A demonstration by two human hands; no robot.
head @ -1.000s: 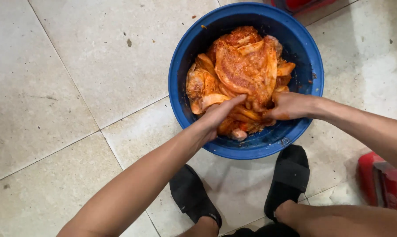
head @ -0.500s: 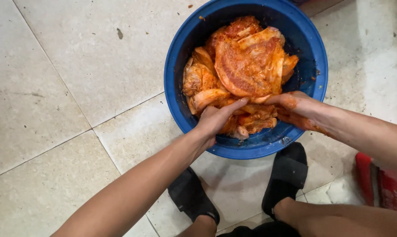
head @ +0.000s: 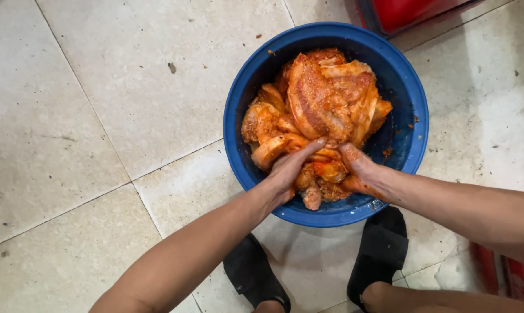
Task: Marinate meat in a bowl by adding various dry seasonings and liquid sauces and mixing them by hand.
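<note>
Head camera looks straight down on a heap of marinated meat pieces [head: 320, 110], orange-red with seasoning and flecked with spice, piled in a round blue basin [head: 411, 98] that sits on the tiled floor [head: 99, 116]. A broad slab with pale fat streaks lies on top toward the far side, and smaller chunks crowd the near side. The left hand [head: 288, 171] lies on the near part of the heap with its fingers stretched forward and slightly curled over a curved piece, pressing on it rather than closing round it. The right hand [head: 360, 171] is pushed in beside it, smeared with the same orange paste; its fingertips are buried among the pieces, so how far it is closed cannot be told. The two hands are just beside each other, nearly touching at the middle of the heap. Both bare forearms reach in from the lower edge, the left from the lower left, the right from the right. Below the basin stand two feet in black slippers [head: 256, 275], one on each side of the basin's near rim. A red container [head: 407, 10] shows at the top edge just beyond the basin, and another red object [head: 514, 275] at the lower right. Small dark specks dot the pale tiles.
</note>
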